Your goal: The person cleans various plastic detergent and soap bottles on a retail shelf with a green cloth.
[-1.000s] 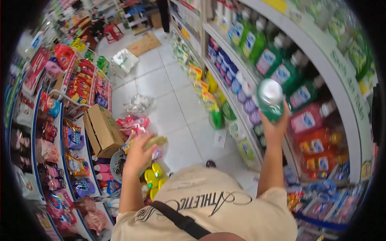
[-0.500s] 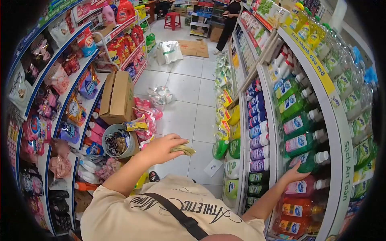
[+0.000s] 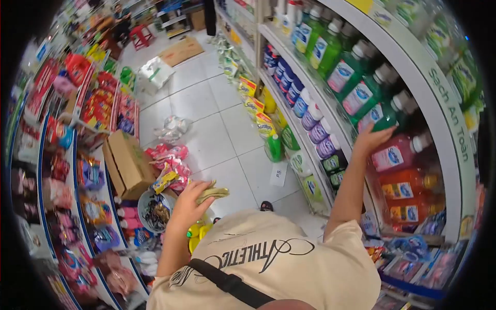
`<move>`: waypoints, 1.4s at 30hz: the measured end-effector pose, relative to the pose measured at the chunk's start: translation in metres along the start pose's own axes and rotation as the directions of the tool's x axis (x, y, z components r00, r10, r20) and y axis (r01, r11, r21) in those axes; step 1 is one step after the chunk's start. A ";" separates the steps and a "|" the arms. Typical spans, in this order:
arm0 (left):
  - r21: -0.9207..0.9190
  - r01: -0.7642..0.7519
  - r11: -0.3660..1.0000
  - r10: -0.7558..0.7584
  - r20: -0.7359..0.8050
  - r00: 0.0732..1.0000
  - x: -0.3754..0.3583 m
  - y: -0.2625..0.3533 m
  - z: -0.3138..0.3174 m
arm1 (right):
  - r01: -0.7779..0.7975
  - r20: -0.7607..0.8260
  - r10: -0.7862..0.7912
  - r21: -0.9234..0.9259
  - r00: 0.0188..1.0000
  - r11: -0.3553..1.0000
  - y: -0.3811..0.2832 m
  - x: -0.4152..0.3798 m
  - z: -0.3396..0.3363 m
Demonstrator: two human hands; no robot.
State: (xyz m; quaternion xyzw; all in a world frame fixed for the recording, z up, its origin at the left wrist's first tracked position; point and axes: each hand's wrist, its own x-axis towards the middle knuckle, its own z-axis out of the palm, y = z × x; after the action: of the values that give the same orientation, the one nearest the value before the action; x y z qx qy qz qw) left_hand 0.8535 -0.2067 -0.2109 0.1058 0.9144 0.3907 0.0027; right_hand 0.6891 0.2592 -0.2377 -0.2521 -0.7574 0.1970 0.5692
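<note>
My left hand point(image 3: 189, 204) is closed round a folded olive-yellow cloth point(image 3: 213, 193), held above the floor in front of my body. On the right, my right hand point(image 3: 373, 140) reaches into the shelf and grips a dark green bottle of cleaning liquid point(image 3: 385, 121) with a white cap. Its fingers are partly hidden against the bottle. More green bottles point(image 3: 361, 95) stand beyond it in the same row. On the near side sit a pink-red bottle point(image 3: 393, 156) and orange bottles point(image 3: 403, 184).
A grey-white shelf frame point(image 3: 439, 103) curves along the right. At left are an open cardboard box point(image 3: 126, 164), a bucket of small packets point(image 3: 155, 209) and pink plastic wrapping point(image 3: 173, 163) on the floor. A paper sign point(image 3: 278, 174) lies near the lower right shelf.
My view has swung to the right, so the aisle appears further left. The right hand stays at the green bottle, and the left hand still holds the cloth.
</note>
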 end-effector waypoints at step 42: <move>-0.885 0.101 0.455 -0.288 -0.039 0.957 0.024 -0.048 0.047 | -0.792 0.720 -0.541 0.592 0.434 0.153 -0.218 -0.049 -0.085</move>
State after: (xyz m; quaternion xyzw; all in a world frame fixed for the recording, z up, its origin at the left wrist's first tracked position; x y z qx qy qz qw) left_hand 0.8246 -0.2008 -0.2758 -0.0525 0.5886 0.8066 0.0171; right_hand 0.7474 0.0570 -0.1243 0.2421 -0.5601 0.7899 0.0605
